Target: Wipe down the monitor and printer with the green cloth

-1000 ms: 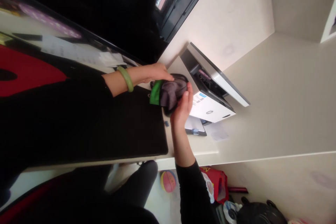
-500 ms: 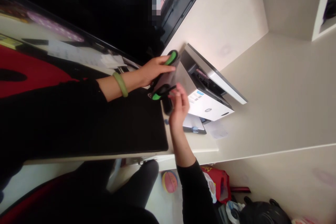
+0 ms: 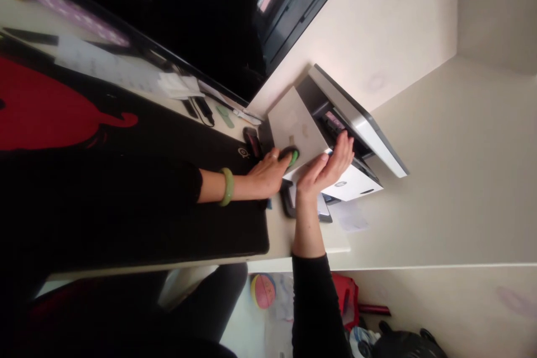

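Observation:
My left hand [image 3: 267, 176], wearing a pale green bangle [image 3: 227, 186], comes in from the left. Its fingertips grip a small dark item with a green edge [image 3: 291, 155], apparently the grey green-trimmed fabric, now mostly hidden. That item lies against the corner of a flat beige printer panel [image 3: 296, 131]. My right hand [image 3: 325, 170] rises from below with its palm up and fingers apart, holding nothing. Its fingertips are close to the white HP printer [image 3: 352, 184], near the dark opening under the raised lid.
A black desk mat [image 3: 168, 229] with a red pattern covers much of the desk. Cables, a pen and a dark case [image 3: 251, 142] sit beside the printer. A black clip [image 3: 287, 198] lies near my right wrist. A ball [image 3: 263, 291] and bags lie on the floor below.
The grey fabric was stretched between both hands and now sits small under my left fingertips. My right hand has let go and moved toward the printer, its palm open.

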Motion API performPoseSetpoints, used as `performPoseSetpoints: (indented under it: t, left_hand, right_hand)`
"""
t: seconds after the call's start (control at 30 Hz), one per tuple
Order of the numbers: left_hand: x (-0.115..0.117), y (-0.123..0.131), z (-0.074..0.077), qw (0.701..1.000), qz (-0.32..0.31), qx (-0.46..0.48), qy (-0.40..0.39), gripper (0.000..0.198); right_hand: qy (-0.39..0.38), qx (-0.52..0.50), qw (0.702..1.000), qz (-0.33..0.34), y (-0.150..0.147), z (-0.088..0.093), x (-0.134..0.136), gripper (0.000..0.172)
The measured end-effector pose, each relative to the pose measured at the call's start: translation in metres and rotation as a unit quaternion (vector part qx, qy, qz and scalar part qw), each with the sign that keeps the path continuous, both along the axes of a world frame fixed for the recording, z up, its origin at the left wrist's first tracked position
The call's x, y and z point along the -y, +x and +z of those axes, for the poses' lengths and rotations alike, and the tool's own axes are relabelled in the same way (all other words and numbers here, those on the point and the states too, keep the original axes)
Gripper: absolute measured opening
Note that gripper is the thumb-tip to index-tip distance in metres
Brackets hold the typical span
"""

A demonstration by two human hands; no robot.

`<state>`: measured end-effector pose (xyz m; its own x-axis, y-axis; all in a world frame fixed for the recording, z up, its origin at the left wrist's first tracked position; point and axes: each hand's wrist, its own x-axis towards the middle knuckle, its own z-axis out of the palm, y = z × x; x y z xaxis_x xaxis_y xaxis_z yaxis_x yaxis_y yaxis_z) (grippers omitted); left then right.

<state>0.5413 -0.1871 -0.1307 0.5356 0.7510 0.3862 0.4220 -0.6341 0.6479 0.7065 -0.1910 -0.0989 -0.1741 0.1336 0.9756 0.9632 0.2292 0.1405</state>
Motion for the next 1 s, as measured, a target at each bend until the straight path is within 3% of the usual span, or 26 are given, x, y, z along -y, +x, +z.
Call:
performPoseSetpoints:
  t: [0.17, 0.23, 0.33, 0.43, 0.6, 0.7, 0.83, 0.93, 1.0]
  left_hand:
    - [-0.030, 0.008, 0.000, 0.999, 0.044, 0.025, 0.011, 0.059]
    - [-0.025, 0.007, -0.002, 0.998, 0.039, 0.028, 0.029, 0.056]
    - [-0.008, 0.004, -0.004, 0.997, -0.017, 0.036, 0.072, 0.051]
    - [-0.002, 0.004, 0.002, 0.990, -0.060, 0.054, 0.119, 0.046]
    - [-0.027, 0.010, 0.019, 0.993, -0.010, 0.053, 0.100, 0.052]
    - [-0.032, 0.009, 0.013, 0.997, 0.023, 0.029, 0.065, 0.058]
    - [-0.015, 0.006, 0.000, 0.993, -0.025, 0.037, 0.110, 0.047]
    - [-0.012, 0.009, 0.002, 0.980, -0.062, 0.068, 0.175, 0.041]
    - [-0.018, 0.011, 0.006, 0.980, -0.050, 0.070, 0.179, 0.042]
  right_hand:
    - [0.004, 0.009, 1.000, 0.006, 0.005, -0.001, 0.002, 0.059]
    - [0.002, 0.020, 1.000, 0.017, 0.009, -0.001, 0.002, 0.059]
    - [0.008, 0.023, 0.999, 0.028, 0.011, 0.000, 0.003, 0.059]
    - [0.007, 0.023, 0.999, 0.028, 0.010, -0.001, 0.004, 0.060]
    - [-0.027, -0.005, 1.000, -0.003, 0.003, -0.001, 0.008, 0.064]
    - [-0.024, 0.003, 1.000, 0.000, 0.004, -0.001, 0.009, 0.063]
    - [-0.014, 0.017, 1.000, 0.014, 0.009, -0.002, 0.007, 0.060]
    - [-0.010, 0.011, 0.999, 0.029, 0.011, -0.002, 0.006, 0.059]
    - [-0.013, 0.010, 0.999, 0.042, 0.011, -0.002, 0.006, 0.059]
